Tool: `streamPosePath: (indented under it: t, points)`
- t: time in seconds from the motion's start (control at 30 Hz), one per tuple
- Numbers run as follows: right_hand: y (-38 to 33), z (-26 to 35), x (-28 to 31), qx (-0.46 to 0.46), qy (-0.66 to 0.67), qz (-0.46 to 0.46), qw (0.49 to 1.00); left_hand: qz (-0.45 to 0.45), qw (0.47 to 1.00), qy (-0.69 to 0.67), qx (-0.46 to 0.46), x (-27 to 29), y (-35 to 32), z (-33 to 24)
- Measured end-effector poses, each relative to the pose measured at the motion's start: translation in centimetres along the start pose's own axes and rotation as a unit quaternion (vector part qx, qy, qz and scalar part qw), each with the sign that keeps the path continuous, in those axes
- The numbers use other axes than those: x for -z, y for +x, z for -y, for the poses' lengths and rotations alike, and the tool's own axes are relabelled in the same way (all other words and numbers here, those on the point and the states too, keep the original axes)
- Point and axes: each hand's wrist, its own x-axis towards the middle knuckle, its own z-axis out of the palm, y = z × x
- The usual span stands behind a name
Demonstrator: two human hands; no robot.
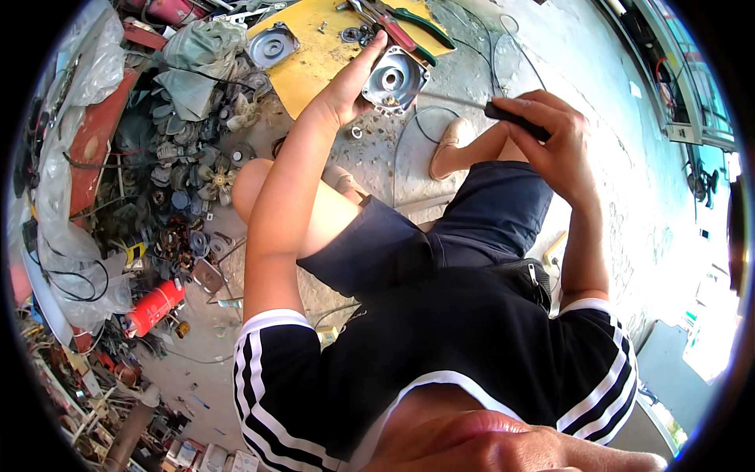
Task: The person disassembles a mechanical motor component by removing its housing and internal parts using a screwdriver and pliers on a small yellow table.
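Observation:
My left hand [354,85] holds up a silver metal motor end cover [397,72], its round recess and central bore facing me. In my right hand [562,130] is a screwdriver by its black handle [517,120]. The thin shaft points left toward the cover's lower edge; whether its tip touches cannot be made out. A second, similar metal cover [273,49] lies on a yellow sheet [311,75] beyond my left hand. Red-handled pliers [399,33] and green-handled pliers [425,28] rest near the sheet's far right edge, partly behind the held cover.
Piled motor parts [177,169] and scrap crowd the floor on my left. A red cylinder [156,307] lies by the pile. A small white ring [356,133] sits on the floor between my feet. A cable [519,47] loops across the far floor.

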Motion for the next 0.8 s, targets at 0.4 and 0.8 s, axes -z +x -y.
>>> streamPosePath:
  t: [0.4, 0.8]
  points:
    - [0.7, -1.2, -3.0, 0.019, -0.013, -0.051, 0.998, -0.120, 0.983, 0.114, -0.076, -0.4, 0.2, -0.4]
    - [1.1, -0.5, -3.4, 0.030, -0.066, -0.097, 0.993, -0.147, 0.939, 0.275, -0.144, 0.6, 0.9, 0.1]
